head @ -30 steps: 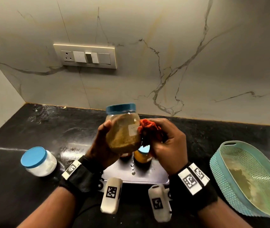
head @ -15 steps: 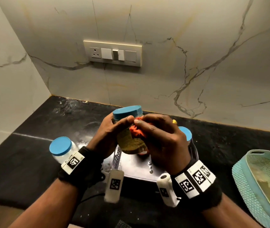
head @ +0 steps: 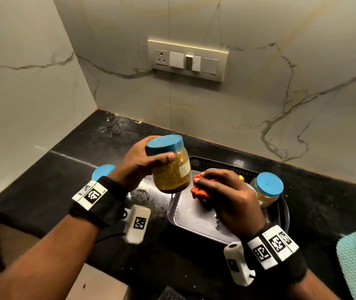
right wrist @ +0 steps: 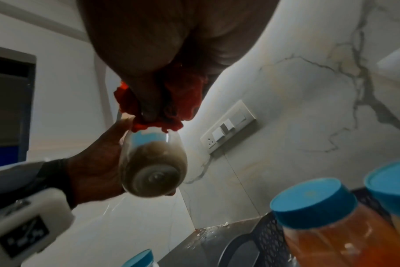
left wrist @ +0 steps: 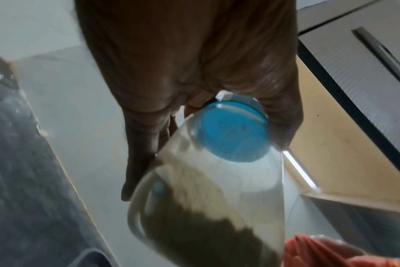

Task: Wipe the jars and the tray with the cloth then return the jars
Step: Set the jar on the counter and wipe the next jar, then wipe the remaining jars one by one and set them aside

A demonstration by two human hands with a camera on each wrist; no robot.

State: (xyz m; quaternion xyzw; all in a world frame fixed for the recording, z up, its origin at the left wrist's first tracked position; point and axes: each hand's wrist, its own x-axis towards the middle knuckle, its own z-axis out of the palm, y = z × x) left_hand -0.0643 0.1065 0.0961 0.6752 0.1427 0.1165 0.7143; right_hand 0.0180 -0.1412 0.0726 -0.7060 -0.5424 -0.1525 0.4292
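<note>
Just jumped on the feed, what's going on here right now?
A person is cleaning jars at a black counter. The left hand holds a blue-lidded jar of brownish-green contents tilted in the air, while the right hand grips a bunched red cloth close beside the jar's lower side. Another blue-lidded jar with orange contents stands in the tray. A further blue lid shows behind the left wrist, outside the tray.

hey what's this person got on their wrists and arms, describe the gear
Both forearms are bare, no sleeves. The left hand and right hand each have a black wristband carrying white tags printed with black square codes. A small white camera block, also code-marked, hangs under each wrist; a thin dark cable trails from the left one.
</note>
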